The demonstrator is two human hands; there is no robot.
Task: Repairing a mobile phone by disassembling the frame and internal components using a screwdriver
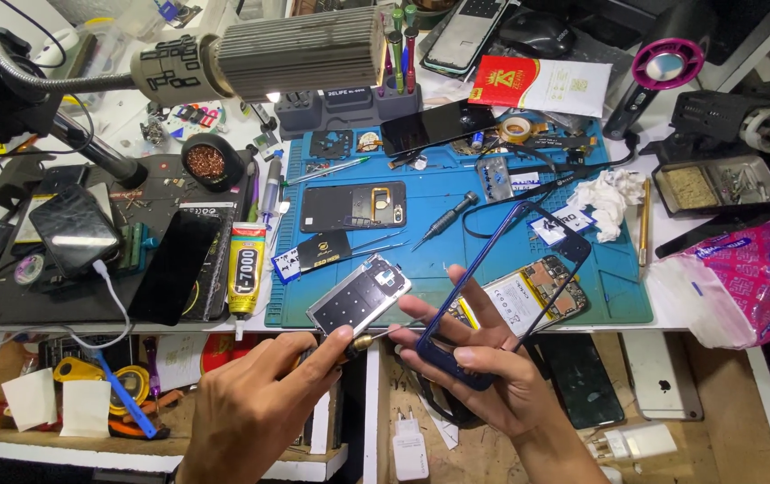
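Note:
My right hand (483, 367) holds a thin dark blue phone frame (510, 287) by its lower end, tilted up to the right over the blue work mat (456, 193). My left hand (255, 403) pinches a small brass-tipped tool (362, 342) whose tip points at the frame's lower left edge. Just above the tool lies a silver phone middle plate (358, 294). An opened phone with its battery showing (524, 296) sits on the mat behind the frame.
A black back cover (353, 206), a screwdriver (443, 220), a glue tube (246, 269), dark phones (174, 269) and a crumpled tissue (609, 197) crowd the bench. A lamp head (300, 54) hangs above. Open drawers hold chargers (410, 448) and phones (662, 376).

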